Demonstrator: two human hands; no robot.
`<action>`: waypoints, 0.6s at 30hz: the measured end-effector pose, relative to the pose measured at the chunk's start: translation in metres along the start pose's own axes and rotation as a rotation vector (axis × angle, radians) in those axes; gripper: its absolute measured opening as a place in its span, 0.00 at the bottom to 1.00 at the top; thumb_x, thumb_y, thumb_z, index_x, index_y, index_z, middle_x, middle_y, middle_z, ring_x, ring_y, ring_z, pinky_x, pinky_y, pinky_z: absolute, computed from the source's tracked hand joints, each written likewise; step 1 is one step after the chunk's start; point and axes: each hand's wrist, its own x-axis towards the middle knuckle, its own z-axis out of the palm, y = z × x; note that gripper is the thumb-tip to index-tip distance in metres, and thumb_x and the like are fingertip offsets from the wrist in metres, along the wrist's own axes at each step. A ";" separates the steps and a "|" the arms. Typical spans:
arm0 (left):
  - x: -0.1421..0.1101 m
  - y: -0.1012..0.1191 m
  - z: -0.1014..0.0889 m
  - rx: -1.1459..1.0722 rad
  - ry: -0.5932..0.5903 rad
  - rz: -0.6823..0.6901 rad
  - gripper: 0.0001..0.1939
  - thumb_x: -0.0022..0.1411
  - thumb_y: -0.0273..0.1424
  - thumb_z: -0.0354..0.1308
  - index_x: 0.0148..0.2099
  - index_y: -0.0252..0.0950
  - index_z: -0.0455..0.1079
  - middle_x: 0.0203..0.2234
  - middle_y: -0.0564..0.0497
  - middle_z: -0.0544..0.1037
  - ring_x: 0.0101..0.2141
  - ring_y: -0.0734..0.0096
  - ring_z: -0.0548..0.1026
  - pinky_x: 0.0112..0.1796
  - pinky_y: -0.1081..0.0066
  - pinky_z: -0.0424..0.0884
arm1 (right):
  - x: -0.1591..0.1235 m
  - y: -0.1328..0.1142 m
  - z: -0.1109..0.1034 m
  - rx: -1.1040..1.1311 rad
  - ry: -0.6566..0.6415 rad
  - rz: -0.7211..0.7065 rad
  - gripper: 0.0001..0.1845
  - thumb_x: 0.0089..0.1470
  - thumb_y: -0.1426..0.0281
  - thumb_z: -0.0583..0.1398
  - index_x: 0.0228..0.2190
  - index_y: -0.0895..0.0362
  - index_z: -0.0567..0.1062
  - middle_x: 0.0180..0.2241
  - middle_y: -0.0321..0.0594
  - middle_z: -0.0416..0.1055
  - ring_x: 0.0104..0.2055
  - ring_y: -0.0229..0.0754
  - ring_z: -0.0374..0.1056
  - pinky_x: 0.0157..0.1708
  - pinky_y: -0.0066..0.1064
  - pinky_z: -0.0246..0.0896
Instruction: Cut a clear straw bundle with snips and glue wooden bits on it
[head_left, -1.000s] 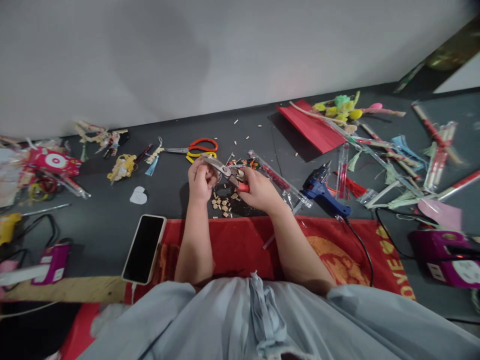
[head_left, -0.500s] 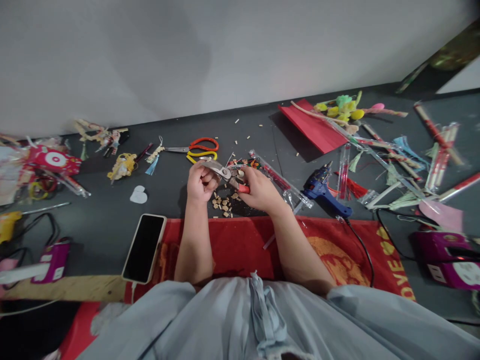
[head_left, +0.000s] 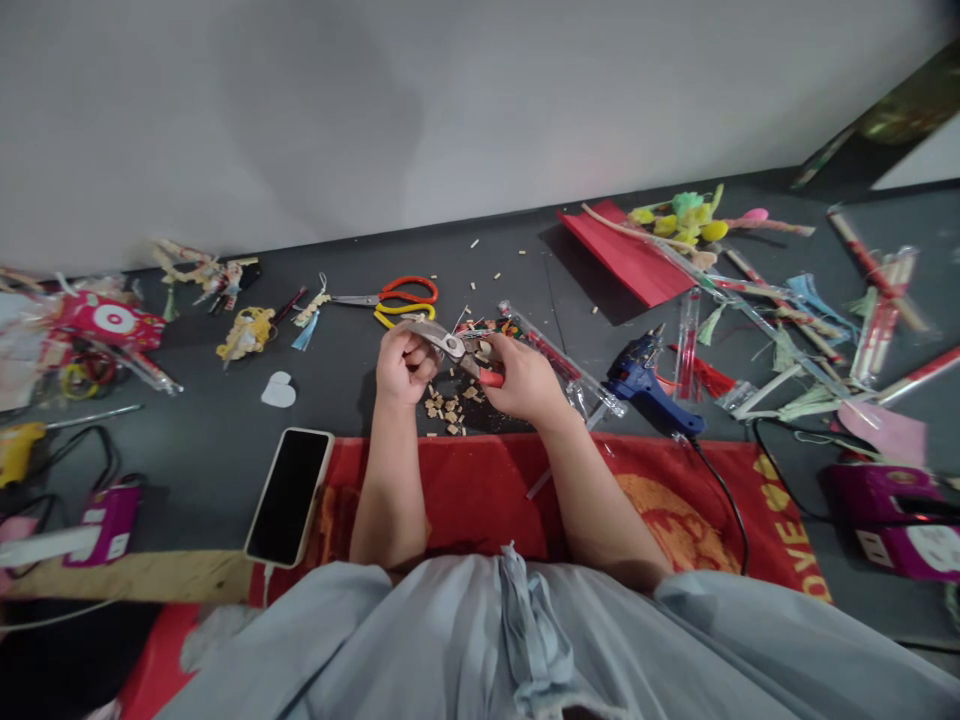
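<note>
Closed around red handles, my right hand (head_left: 529, 378) holds a pair of pruning shears (head_left: 450, 345) whose metal head points left. My left hand (head_left: 405, 365) is closed at the jaws, its fingers curled and pinched; whatever lies between them is too small or hidden to make out. Below the shears lie many small pale wooden bits (head_left: 450, 408) on the dark table. A pair of scissors (head_left: 405, 297) with orange and yellow handles rests just beyond my left hand. Behind the shears is a small heap of colourful scraps (head_left: 487, 326), partly covered by my right hand.
A blue glue gun (head_left: 652, 385) lies right of my hands, its cord crossing a red towel (head_left: 487, 480). A phone (head_left: 290, 497) is at the left. Red paper (head_left: 637, 258), wrapped sticks (head_left: 892, 310) and purple power strips (head_left: 892, 515) sit at the right.
The shears' handles have shifted slightly in my right hand, which has moved a little. My left hand stays at the jaws. The surrounding things have not moved.
</note>
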 end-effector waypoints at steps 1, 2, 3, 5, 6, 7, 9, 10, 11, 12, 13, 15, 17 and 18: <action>0.000 0.000 0.000 0.014 -0.002 0.005 0.23 0.59 0.34 0.52 0.18 0.37 0.46 0.08 0.64 0.45 0.06 0.88 0.44 0.09 0.82 0.43 | 0.000 -0.001 0.000 -0.005 -0.002 0.019 0.23 0.41 0.69 0.55 0.43 0.59 0.67 0.37 0.48 0.73 0.39 0.52 0.69 0.36 0.37 0.62; 0.000 -0.001 0.000 0.027 -0.003 0.012 0.23 0.59 0.35 0.53 0.18 0.37 0.46 0.08 0.64 0.45 0.06 0.88 0.44 0.09 0.82 0.44 | -0.001 -0.002 -0.001 -0.011 -0.009 0.034 0.23 0.41 0.69 0.55 0.43 0.58 0.68 0.37 0.48 0.73 0.39 0.52 0.70 0.35 0.37 0.62; 0.001 -0.002 -0.001 0.042 -0.006 0.024 0.22 0.58 0.36 0.54 0.18 0.37 0.47 0.09 0.64 0.45 0.06 0.88 0.44 0.09 0.82 0.44 | -0.001 -0.003 -0.001 -0.018 -0.020 0.047 0.23 0.41 0.69 0.55 0.43 0.58 0.68 0.37 0.48 0.74 0.39 0.53 0.70 0.35 0.37 0.62; 0.002 -0.004 -0.002 0.073 -0.026 0.064 0.21 0.55 0.36 0.56 0.19 0.37 0.48 0.09 0.65 0.45 0.06 0.87 0.45 0.09 0.81 0.45 | -0.001 -0.004 -0.001 -0.035 -0.036 0.070 0.22 0.42 0.68 0.55 0.42 0.58 0.68 0.37 0.48 0.74 0.38 0.53 0.70 0.34 0.36 0.62; 0.003 -0.005 -0.002 0.090 -0.038 0.088 0.20 0.53 0.36 0.57 0.19 0.37 0.50 0.09 0.65 0.46 0.06 0.87 0.45 0.09 0.81 0.45 | -0.001 -0.005 -0.001 -0.042 -0.041 0.078 0.22 0.42 0.68 0.55 0.42 0.58 0.68 0.37 0.48 0.74 0.38 0.53 0.71 0.34 0.36 0.62; 0.004 -0.007 -0.003 0.106 -0.045 0.112 0.20 0.52 0.37 0.58 0.20 0.37 0.51 0.09 0.65 0.47 0.07 0.87 0.45 0.09 0.81 0.45 | -0.001 -0.005 -0.002 -0.048 -0.043 0.083 0.22 0.42 0.68 0.55 0.43 0.58 0.68 0.37 0.48 0.74 0.38 0.53 0.71 0.34 0.36 0.62; 0.007 -0.011 -0.003 0.137 -0.023 0.161 0.18 0.51 0.37 0.59 0.20 0.37 0.53 0.09 0.64 0.48 0.08 0.87 0.46 0.10 0.80 0.45 | 0.000 -0.005 -0.002 -0.054 -0.042 0.089 0.23 0.43 0.68 0.55 0.44 0.59 0.68 0.37 0.48 0.74 0.39 0.53 0.71 0.34 0.36 0.62; 0.009 -0.013 -0.002 0.150 0.006 0.192 0.18 0.50 0.37 0.59 0.20 0.37 0.53 0.10 0.64 0.50 0.08 0.87 0.47 0.10 0.80 0.45 | 0.000 -0.005 -0.001 -0.058 -0.041 0.094 0.23 0.43 0.68 0.55 0.44 0.59 0.68 0.37 0.48 0.74 0.39 0.53 0.71 0.34 0.36 0.62; 0.010 -0.015 -0.002 0.167 0.039 0.228 0.18 0.51 0.38 0.60 0.20 0.37 0.54 0.10 0.63 0.51 0.09 0.87 0.48 0.11 0.80 0.45 | 0.000 -0.005 -0.001 -0.064 -0.041 0.102 0.23 0.43 0.68 0.55 0.44 0.59 0.68 0.37 0.48 0.74 0.38 0.53 0.71 0.34 0.36 0.62; 0.012 -0.017 -0.001 0.189 0.074 0.275 0.18 0.51 0.38 0.60 0.21 0.37 0.55 0.11 0.63 0.52 0.09 0.87 0.49 0.11 0.81 0.45 | 0.001 -0.006 -0.001 -0.070 -0.041 0.111 0.22 0.43 0.68 0.55 0.43 0.59 0.68 0.37 0.48 0.74 0.38 0.53 0.71 0.34 0.36 0.62; 0.013 -0.020 -0.001 0.222 0.103 0.327 0.18 0.52 0.39 0.60 0.21 0.36 0.56 0.11 0.63 0.53 0.10 0.87 0.50 0.12 0.81 0.46 | 0.001 -0.006 0.000 -0.074 -0.040 0.120 0.22 0.43 0.68 0.55 0.43 0.59 0.68 0.37 0.48 0.74 0.38 0.53 0.71 0.33 0.36 0.62; 0.015 -0.024 -0.001 0.314 0.148 0.436 0.19 0.53 0.43 0.60 0.23 0.36 0.59 0.12 0.62 0.54 0.11 0.86 0.53 0.13 0.81 0.48 | 0.001 -0.006 0.002 -0.075 -0.033 0.131 0.22 0.43 0.68 0.55 0.43 0.59 0.67 0.37 0.49 0.74 0.38 0.54 0.71 0.33 0.37 0.62; 0.016 -0.026 -0.002 0.386 0.173 0.514 0.19 0.54 0.45 0.59 0.25 0.36 0.60 0.12 0.62 0.56 0.12 0.86 0.55 0.14 0.81 0.50 | 0.002 -0.005 0.003 -0.058 -0.031 0.119 0.22 0.43 0.68 0.54 0.43 0.59 0.67 0.37 0.49 0.74 0.38 0.53 0.70 0.34 0.37 0.62; 0.016 -0.027 -0.003 0.400 0.175 0.532 0.19 0.54 0.46 0.58 0.25 0.36 0.60 0.12 0.61 0.57 0.13 0.86 0.56 0.14 0.81 0.50 | 0.002 -0.004 0.004 -0.044 -0.032 0.105 0.22 0.43 0.68 0.54 0.43 0.59 0.67 0.37 0.49 0.73 0.38 0.53 0.70 0.34 0.37 0.62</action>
